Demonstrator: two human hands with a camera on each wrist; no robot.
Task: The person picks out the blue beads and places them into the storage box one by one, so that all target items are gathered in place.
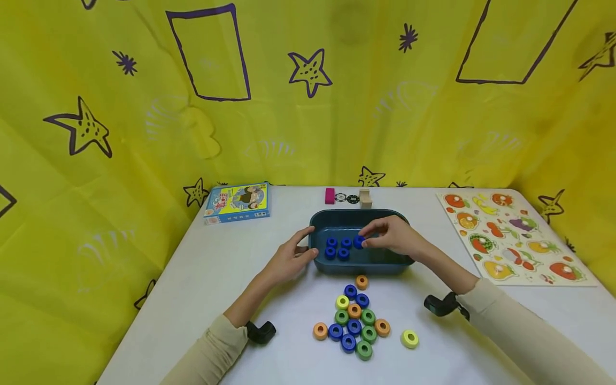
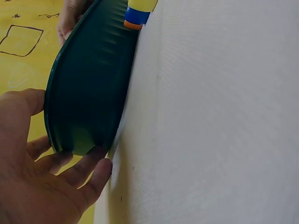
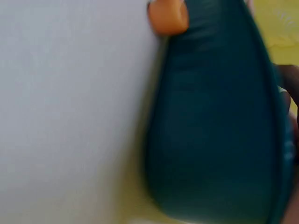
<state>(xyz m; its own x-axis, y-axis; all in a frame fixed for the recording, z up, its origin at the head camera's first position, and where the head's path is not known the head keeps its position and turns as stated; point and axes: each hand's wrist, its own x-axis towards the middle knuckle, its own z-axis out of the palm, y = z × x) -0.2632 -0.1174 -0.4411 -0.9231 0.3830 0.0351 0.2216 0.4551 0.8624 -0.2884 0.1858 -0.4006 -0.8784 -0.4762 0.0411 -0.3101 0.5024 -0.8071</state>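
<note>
The left hand (image 1: 291,258) loosely holds the tray (image 1: 366,269) at its left end; the right hand (image 1: 392,235), nearly closed, pinches a blue ring (image 1: 359,242) inside. Better not to nudge the four neighbours (image 1: 344,249) at left.

Head view: bright, even light; sharp detail; soft shadow on the bench (image 1: 289,363) around the tray (image 1: 361,269). Left wrist view: dimmer; tray wall dark, soft shadow near its end. Right wrist view: dim, visibly blurred, including the orange ring (image 3: 168,17).
</note>
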